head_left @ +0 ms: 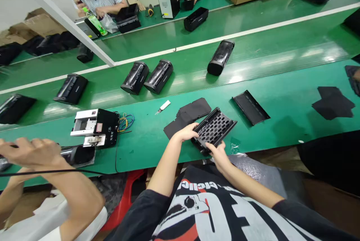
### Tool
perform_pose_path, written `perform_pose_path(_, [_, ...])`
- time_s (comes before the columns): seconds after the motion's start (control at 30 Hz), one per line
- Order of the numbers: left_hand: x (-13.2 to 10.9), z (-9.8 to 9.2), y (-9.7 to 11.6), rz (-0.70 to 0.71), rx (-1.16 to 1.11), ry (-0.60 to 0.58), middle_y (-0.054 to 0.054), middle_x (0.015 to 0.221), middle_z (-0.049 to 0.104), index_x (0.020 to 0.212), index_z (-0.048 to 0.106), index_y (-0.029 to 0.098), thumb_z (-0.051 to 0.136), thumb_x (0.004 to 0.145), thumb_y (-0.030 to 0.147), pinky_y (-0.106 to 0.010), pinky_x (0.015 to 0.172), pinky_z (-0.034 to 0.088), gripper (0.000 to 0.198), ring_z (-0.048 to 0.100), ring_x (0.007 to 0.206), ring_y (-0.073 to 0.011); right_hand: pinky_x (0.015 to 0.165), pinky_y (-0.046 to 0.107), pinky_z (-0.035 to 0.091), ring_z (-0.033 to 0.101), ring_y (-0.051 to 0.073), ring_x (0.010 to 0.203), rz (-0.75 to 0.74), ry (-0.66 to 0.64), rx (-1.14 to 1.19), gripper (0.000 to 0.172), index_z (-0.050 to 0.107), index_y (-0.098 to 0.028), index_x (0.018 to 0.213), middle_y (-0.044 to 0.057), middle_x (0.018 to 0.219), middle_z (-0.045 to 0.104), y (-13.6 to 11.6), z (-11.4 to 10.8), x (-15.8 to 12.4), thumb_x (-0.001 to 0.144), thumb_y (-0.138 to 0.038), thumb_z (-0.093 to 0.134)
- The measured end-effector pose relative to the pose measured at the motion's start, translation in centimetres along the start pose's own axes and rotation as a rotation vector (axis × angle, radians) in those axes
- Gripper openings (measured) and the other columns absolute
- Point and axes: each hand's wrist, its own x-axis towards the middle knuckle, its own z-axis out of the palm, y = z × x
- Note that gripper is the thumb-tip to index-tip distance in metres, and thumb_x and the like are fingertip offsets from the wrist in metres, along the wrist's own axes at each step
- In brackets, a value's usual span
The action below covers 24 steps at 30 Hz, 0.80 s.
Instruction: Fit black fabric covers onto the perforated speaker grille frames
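Note:
A black plastic housing with rows of slotted holes (216, 126) is held tilted over the bench's near edge. My left hand (186, 133) grips its left side, thumb along the rim. At the lower edge, my right hand (219, 153) holds it with the thumb on top and fingers partly hidden underneath. Just behind the housing lie overlapping black thin sheets (194, 110), partly covered by it. To the right rests a black shallow curved panel (251, 107), apart from both hands. A small white-handled tool (163, 107) lies beyond the sheets.
A black-and-white machine (97, 126) with coiled wires stands left, beside a co-worker's raised arm (36, 158). Several finished-looking black units, one a wrapped unit (221, 57), sit on the green conveyor (185, 61). Black cut sheets (333, 102) lie right. Two people work across.

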Motion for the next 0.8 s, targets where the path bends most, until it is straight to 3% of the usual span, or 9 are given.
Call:
perform_pose_path(0.1, [-1.7,-2.7,-1.0,0.008,0.130,-0.125,-0.001,0.097,0.061,0.101,0.057,0.017,0.055,0.052,0.006,-0.027,0.074,0.044,0.051,0.054,0.089,-0.0190,0.076,0.030,0.045,0.057,0.017,0.092,0.228,-0.102,0.168,0.055,0.038,-0.025,0.102,0.002,0.102,0.059,1.2,1.7,-2.9,0.056,-0.024,0.068])
perform_pose_path(0.2, [-2.0,-4.1,-1.4,-0.006,0.159,-0.169,0.000,0.096,0.063,0.098,0.060,0.017,0.056,0.051,0.004,-0.028,0.081,0.041,0.049,0.054,0.092,-0.0193,0.077,0.030,0.044,0.060,0.016,0.079,0.438,-0.262,0.212,0.026,0.050,-0.019,0.085,0.004,0.087,0.063,0.6,2.2,-3.2,0.064,-0.028,0.062])
perform_pose_path(0.27, [-1.8,-4.3,-1.5,-0.002,0.140,-0.160,-0.002,0.096,0.064,0.096,0.062,0.017,0.060,0.051,0.006,-0.028,0.083,0.040,0.046,0.054,0.093,-0.0200,0.079,0.029,0.043,0.060,0.016,0.080,0.531,-0.305,0.175,0.025,0.053,-0.016,0.087,0.007,0.091,0.063,-0.2,2.1,-2.7,0.070,-0.034,0.057])
perform_pose_path(0.33, [-1.9,-4.2,-1.7,0.016,0.082,-0.102,-0.004,0.097,0.064,0.096,0.062,0.017,0.065,0.053,0.012,-0.029,0.084,0.040,0.044,0.055,0.093,-0.0203,0.080,0.029,0.043,0.059,0.017,0.087,0.610,-0.309,0.097,0.036,0.053,-0.013,0.097,0.013,0.102,0.059,-1.0,2.0,-2.3,0.073,-0.041,0.053])
perform_pose_path(0.4, [-2.3,-4.3,-2.2,-0.007,0.021,0.109,-0.007,0.097,0.063,0.099,0.060,0.018,0.064,0.062,0.023,-0.030,0.083,0.041,0.038,0.056,0.092,-0.0196,0.081,0.030,0.043,0.057,0.019,0.095,0.665,-0.299,0.027,0.052,0.047,-0.011,0.109,0.019,0.114,0.051,-1.8,2.0,-2.2,0.073,-0.048,0.051])
perform_pose_path(0.5, [-3.6,-4.9,-3.8,-0.142,0.064,0.597,-0.012,0.101,0.057,0.104,0.054,0.015,0.054,0.072,0.033,-0.036,0.085,0.039,0.036,0.054,0.096,-0.0229,0.082,0.034,0.043,0.052,0.022,0.105,0.705,-0.316,-0.006,0.073,0.026,-0.013,0.128,0.023,0.127,0.038,-2.7,1.9,-2.3,0.072,-0.054,0.050])
perform_pose_path(0.6, [-4.9,-5.2,-5.9,-0.304,0.230,0.930,-0.017,0.111,0.047,0.102,0.052,0.013,0.069,0.058,0.026,-0.044,0.092,0.031,0.049,0.042,0.110,-0.0322,0.081,0.038,0.043,0.049,0.024,0.109,0.729,-0.402,-0.072,0.078,0.018,-0.015,0.132,0.024,0.132,0.031,-3.2,1.2,-2.5,0.073,-0.057,0.047])
perform_pose_path(0.67, [-5.1,-5.0,-7.2,-0.326,0.231,1.014,-0.017,0.110,0.046,0.090,0.055,0.013,0.074,0.048,0.017,-0.046,0.094,0.028,0.046,0.037,0.113,-0.0353,0.079,0.039,0.044,0.048,0.025,0.110,0.754,-0.539,-0.204,0.073,0.027,-0.014,0.128,0.024,0.132,0.031,-3.4,0.3,-2.6,0.072,-0.055,0.050])
perform_pose_path(0.8, [-4.4,-4.0,-8.7,-0.217,0.065,0.969,-0.010,0.089,0.055,0.065,0.054,0.015,0.069,0.051,0.009,-0.043,0.091,0.033,0.021,0.048,0.103,-0.0297,0.070,0.034,0.047,0.055,0.023,0.099,0.659,-0.853,-0.487,0.054,0.047,-0.016,0.112,0.018,0.122,0.046,-3.9,-0.7,-2.9,0.068,-0.044,0.061])
